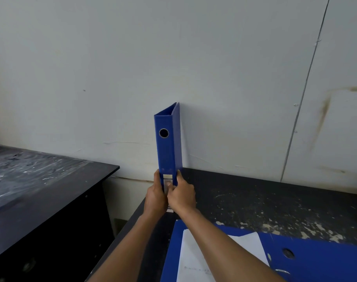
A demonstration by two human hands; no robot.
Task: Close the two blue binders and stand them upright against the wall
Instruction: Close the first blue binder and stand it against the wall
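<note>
Binder one [168,143] stands upright, spine toward me, against the wall [214,68], my left hand [155,195] and right hand [181,195] gripping its base; open binder [307,259] lies flat beneath my right forearm.

Scuffed black table [275,204]: upright binder [168,143] & open binder [316,259].

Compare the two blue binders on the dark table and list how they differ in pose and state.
The upright binder is closed; the flat binder lies open with white paper showing.
The upright binder stands on end at the wall, spine facing the camera; the flat binder lies near the front of the table.
The left hand and right hand grip the upright binder's base; nothing grips the flat binder.
Both are blue with a round spine hole.
</note>
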